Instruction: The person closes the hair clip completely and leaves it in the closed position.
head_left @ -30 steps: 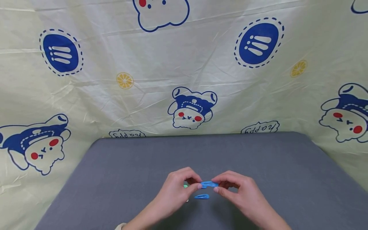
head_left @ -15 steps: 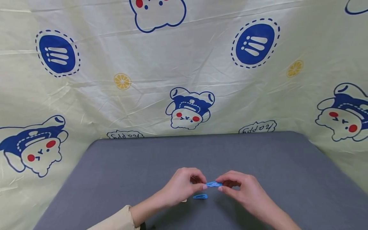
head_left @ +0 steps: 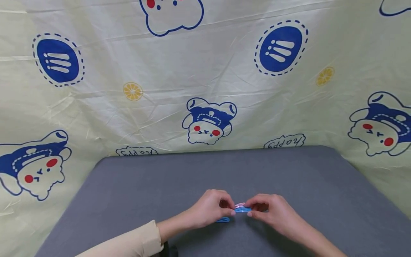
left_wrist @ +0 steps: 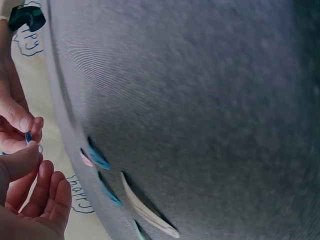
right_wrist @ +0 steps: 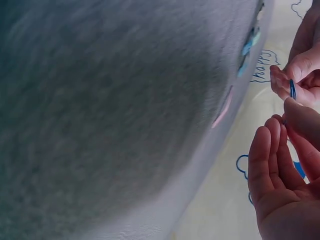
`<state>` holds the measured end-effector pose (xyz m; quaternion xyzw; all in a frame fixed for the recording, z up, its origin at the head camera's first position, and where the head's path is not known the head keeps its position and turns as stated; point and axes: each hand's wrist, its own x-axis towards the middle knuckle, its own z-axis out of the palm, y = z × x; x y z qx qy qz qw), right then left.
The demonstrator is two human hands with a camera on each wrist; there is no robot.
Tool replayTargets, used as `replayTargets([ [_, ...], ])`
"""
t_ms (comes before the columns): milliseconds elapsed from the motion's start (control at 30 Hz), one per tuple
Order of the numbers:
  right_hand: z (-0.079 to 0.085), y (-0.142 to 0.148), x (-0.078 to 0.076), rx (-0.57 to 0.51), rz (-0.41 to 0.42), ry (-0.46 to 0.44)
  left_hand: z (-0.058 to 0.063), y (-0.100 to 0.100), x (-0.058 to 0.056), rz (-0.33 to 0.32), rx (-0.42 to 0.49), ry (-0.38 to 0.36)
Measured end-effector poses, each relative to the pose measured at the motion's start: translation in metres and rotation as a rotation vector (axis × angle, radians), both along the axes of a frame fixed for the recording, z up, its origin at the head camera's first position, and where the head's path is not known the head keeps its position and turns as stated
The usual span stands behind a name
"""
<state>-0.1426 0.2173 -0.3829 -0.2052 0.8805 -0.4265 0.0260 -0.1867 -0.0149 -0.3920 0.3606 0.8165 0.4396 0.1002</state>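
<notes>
Between my two hands a blue snap hair clip (head_left: 243, 210) is held up above the table. My left hand (head_left: 212, 210) pinches one end with thumb and forefinger, and my right hand (head_left: 275, 213) pinches the other. In the right wrist view the same hair clip (right_wrist: 293, 89) appears edge-on between the fingertips. A pink hair clip (head_left: 239, 205) shows just behind it in the head view. Below my left fingertips another blue hair clip (head_left: 223, 220) lies on the table, partly hidden by that hand.
On the grey cloth-covered table (head_left: 160, 178), the left wrist view shows a beige clip (left_wrist: 147, 210), a green clip (left_wrist: 138, 230), a pink clip (left_wrist: 86, 158) and two blue clips (left_wrist: 98, 156). A printed curtain (head_left: 167, 71) hangs behind the table.
Both hands have moved slightly right with the blue hair clip between them. The pink hair clip has come into sight behind it, while the green and beige ones are now covered in the head view.
</notes>
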Motion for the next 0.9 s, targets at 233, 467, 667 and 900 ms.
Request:
replayTargets([
  [233,-0.008,0.006,-0.011,0.013,0.029,-0.057,-0.008,0.003,-0.006,-0.021,-0.034,0.056],
  [467,-0.013,0.008,-0.018,0.03,0.065,-0.101,-0.016,0.006,-0.011,-0.052,-0.076,0.114],
  [667,-0.018,0.011,-0.023,0.036,0.083,-0.112,-0.019,0.009,-0.014,-0.066,-0.109,0.177],
  [900,-0.021,0.012,-0.028,0.045,0.088,-0.128,-0.02,0.011,-0.018,-0.08,-0.153,0.192],
])
